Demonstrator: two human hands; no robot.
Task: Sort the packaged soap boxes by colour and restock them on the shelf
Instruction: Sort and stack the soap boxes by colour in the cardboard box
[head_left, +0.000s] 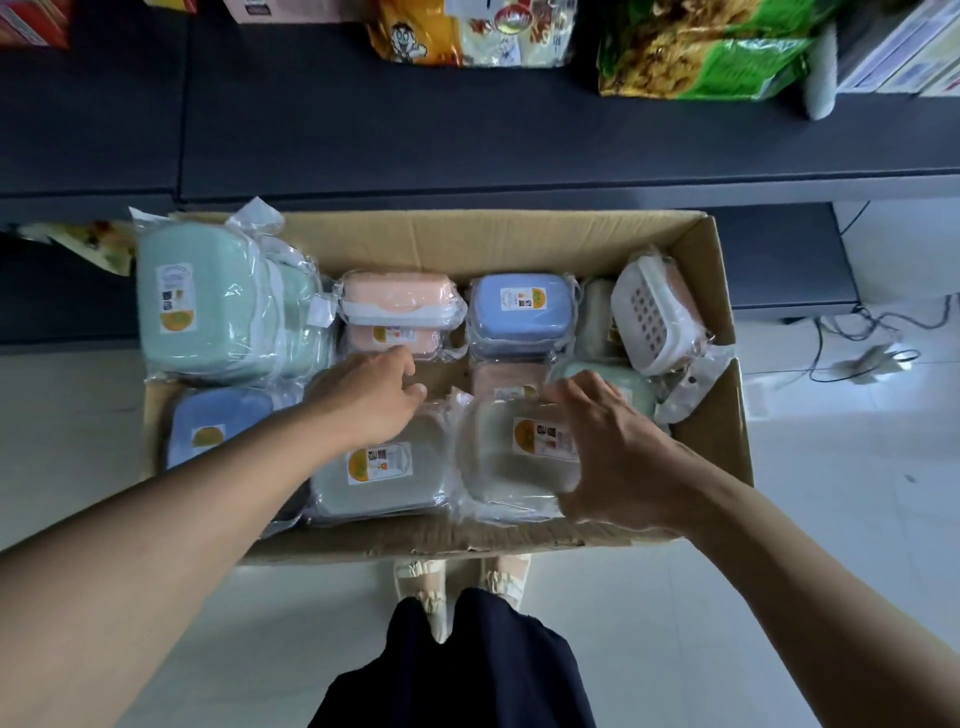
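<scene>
Two snack bags are sitting at the back of the dark surface: an orange-yellow bag (415, 31) w/ a cartoon face, and a green bag (701, 52) to its right. A red packet (31, 21) is showing at top left. A white power strip (872, 358) w/ black cables (841, 327) is lying on the pale tiled floor (831, 519) at right. Cream shoes (421, 582) & dark trousers (457, 670) are showing at bottom centre.
</scene>
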